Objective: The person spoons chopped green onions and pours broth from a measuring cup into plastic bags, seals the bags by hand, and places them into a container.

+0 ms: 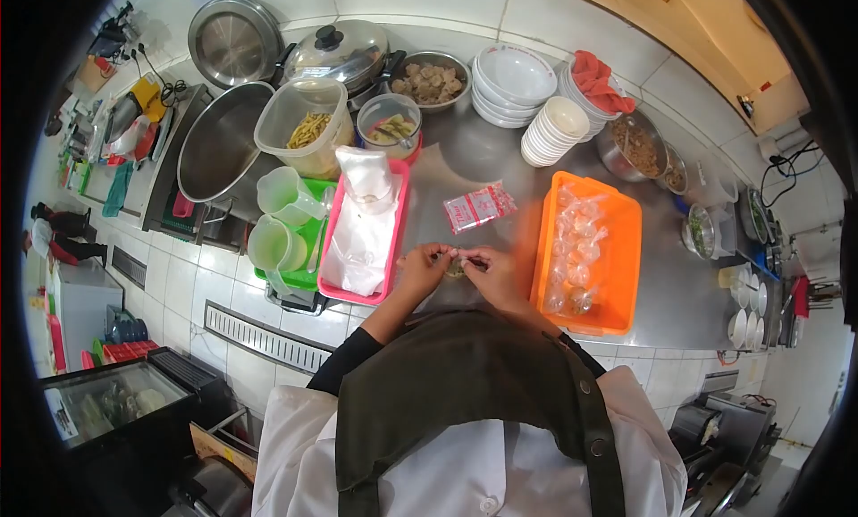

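My left hand (427,269) and my right hand (489,274) meet over the steel counter's front edge, fingertips pinched together at the top of a small clear bag (455,269). What the bag holds is too small to tell. Just beyond my hands lies a red and white packet (480,208). To the left, a pink tray (394,229) holds white plastic sheets or bags (357,252). An orange bin (628,265) on the right contains several small knotted clear bags (577,240).
Behind stand a tub of yellow-green pieces (308,131), a bowl of meat (433,81), stacked white bowls (515,75) and small cups (559,128). Green-tinted jugs (284,195) are at the left. A metal bowl of food (633,148) sits at the back right.
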Motion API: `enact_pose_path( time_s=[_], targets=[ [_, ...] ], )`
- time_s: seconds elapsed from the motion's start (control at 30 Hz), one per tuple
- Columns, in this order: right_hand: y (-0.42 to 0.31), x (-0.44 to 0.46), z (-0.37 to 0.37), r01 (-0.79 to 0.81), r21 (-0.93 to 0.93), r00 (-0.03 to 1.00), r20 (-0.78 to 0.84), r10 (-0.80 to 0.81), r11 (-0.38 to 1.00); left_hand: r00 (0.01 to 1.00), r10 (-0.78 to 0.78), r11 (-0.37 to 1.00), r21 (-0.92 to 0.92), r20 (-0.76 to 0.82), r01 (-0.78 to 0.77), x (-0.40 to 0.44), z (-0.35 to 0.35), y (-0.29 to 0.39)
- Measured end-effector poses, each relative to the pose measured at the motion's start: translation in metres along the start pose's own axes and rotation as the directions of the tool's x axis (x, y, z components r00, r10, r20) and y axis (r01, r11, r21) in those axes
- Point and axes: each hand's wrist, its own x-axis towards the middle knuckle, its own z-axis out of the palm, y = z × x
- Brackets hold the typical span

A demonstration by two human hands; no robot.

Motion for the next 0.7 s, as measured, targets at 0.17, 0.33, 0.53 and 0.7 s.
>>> enact_pose_path(
  time_s=[0.17,0.33,0.53,0.7],
  targets=[
    [0.002,0.017,-0.004,-0.16,0.081,0.97,0.195,0.142,0.984,0.999,-0.002,0.988,-0.154,0.035,0.008,0.009,-0.002,-0.013],
    [-0.003,0.029,-0.005,0.052,-0.129,0.982,0.19,-0.026,0.99,0.995,0.055,0.938,-0.346,0.079,-0.024,0.014,-0.006,-0.017],
    [0.005,0.038,-0.001,0.041,-0.143,0.983,0.181,-0.015,0.989,0.987,0.068,0.842,-0.539,0.147,0.023,0.018,-0.004,-0.028],
    [-0.004,0.05,-0.009,-0.203,-0.182,0.946,0.218,0.241,0.962,0.985,0.105,0.822,-0.57,0.139,-0.007,0.018,-0.002,-0.027]
  ],
)
